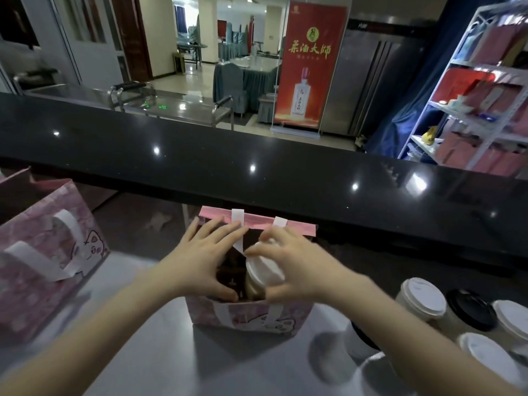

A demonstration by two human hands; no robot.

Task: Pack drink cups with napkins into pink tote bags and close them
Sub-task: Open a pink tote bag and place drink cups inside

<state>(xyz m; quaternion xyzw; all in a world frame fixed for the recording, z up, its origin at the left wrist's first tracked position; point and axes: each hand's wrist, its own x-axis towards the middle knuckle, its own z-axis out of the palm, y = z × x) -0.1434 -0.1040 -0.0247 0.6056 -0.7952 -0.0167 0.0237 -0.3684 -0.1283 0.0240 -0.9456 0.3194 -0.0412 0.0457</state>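
While both hands are reaching into its open mouth, a pink paper tote bag with white strap handles and a cat drawing [251, 317] is standing upright on the grey surface [137, 352], near the middle of the scene. The right hand [297, 270] is gripping a brown paper drink cup with a white plastic lid [264, 271], its fingers [274, 238] curled over the lid's far edge and the thumb pressing the near side, so the tilted cup is sitting partly inside the bag. The left hand [204, 257] is lying across the bag's left half with its fingers spread apart and the thumb resting on the near rim; it is closing on nothing I can make out. A second pink cat-print tote bag [43, 247] is standing to the left, well apart. Near the right edge, a group of lidded paper cups is waiting: several with white lids [423, 300] and one with a black lid [471, 310]. A glossy black raised counter ledge [257, 155] is running across the far side.
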